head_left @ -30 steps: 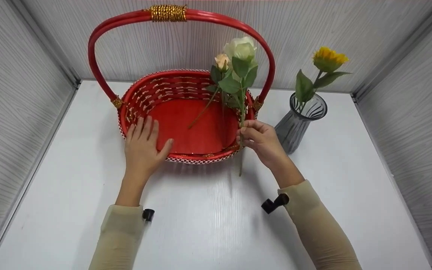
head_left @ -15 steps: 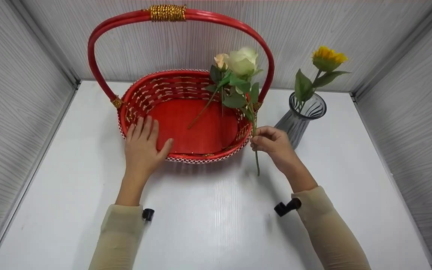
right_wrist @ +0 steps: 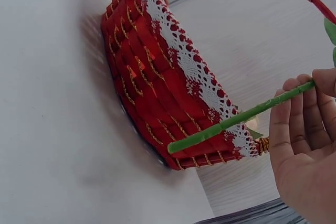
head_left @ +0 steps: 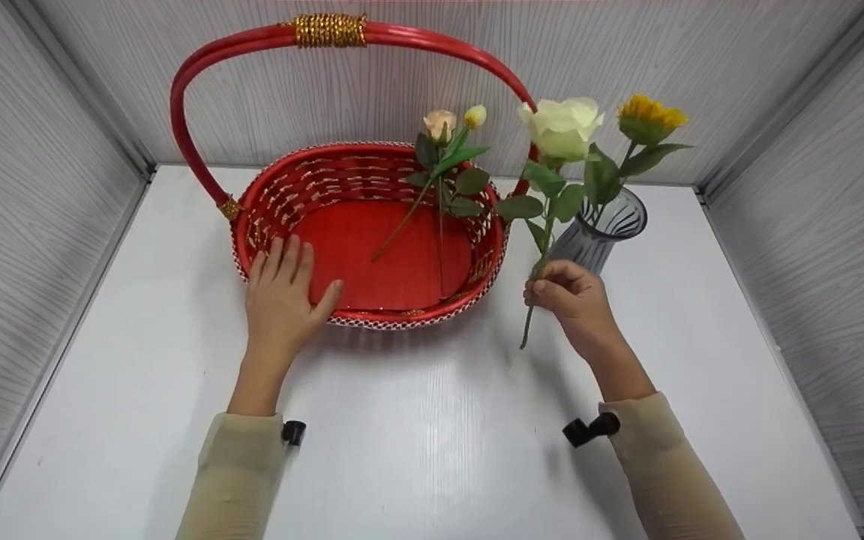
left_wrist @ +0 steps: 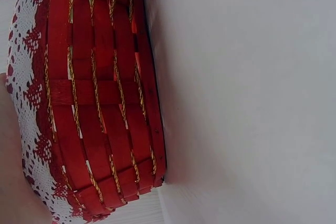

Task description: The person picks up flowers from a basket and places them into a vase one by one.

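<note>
Right grip [head_left: 571, 298] pinches white rose [head_left: 563, 131] (near vase [head_left: 587, 249]).

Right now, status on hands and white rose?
Left hand on basket rim. Right hand pinches white rose by stem. Head view: vase partly behind right hand.

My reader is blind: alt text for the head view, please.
A person's right hand holds a white rose beside a red basket holding a peach rose and pale bud; the left hand rests on its rim. A gray vase holds a yellow flower.
</note>
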A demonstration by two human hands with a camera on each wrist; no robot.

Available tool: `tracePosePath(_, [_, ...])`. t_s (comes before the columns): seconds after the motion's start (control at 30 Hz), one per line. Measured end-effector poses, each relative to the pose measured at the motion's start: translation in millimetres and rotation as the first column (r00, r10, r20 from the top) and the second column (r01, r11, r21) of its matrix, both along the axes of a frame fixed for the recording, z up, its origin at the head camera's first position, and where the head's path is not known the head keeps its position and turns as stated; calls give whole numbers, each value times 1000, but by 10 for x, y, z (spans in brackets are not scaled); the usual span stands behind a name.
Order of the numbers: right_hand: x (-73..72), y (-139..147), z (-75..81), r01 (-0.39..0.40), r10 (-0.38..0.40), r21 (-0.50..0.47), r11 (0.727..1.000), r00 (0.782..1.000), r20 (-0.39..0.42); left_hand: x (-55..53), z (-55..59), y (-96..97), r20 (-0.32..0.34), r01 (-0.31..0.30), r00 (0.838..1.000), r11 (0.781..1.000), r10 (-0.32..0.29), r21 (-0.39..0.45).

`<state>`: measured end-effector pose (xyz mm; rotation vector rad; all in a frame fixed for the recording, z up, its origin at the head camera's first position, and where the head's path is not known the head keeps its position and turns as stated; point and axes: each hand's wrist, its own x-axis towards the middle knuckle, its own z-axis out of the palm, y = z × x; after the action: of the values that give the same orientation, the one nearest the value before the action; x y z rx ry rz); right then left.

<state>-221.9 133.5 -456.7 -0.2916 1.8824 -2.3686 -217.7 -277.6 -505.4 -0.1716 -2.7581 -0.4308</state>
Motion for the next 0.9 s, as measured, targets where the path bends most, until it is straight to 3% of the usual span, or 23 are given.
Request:
tracePosePath(0.17, [29,50,83,63,-63,-84,994,998,2,13,1,-3,0,0,1000,1000,0,1])
tracePosePath(0.33, [19,127,183,129,-133,-201,971,991,-8,12,17,1,0,1,1000,1000,-1,-5])
tracePosePath(0.57, [-40,283,331,248,-274,-279,928,960,-57,4,1,10,-53,-1,999,1000,2,7])
tracePosePath(0.73, [-97,408,439,282,-328,-371,884,943,-63,3,5,10,-46,-1,999,1000,2,7])
tracePosePath(0.9, [-157,516,570,335,-397,-460,822,917,-42,4,9,7,-31,0,1000,1000,0,3])
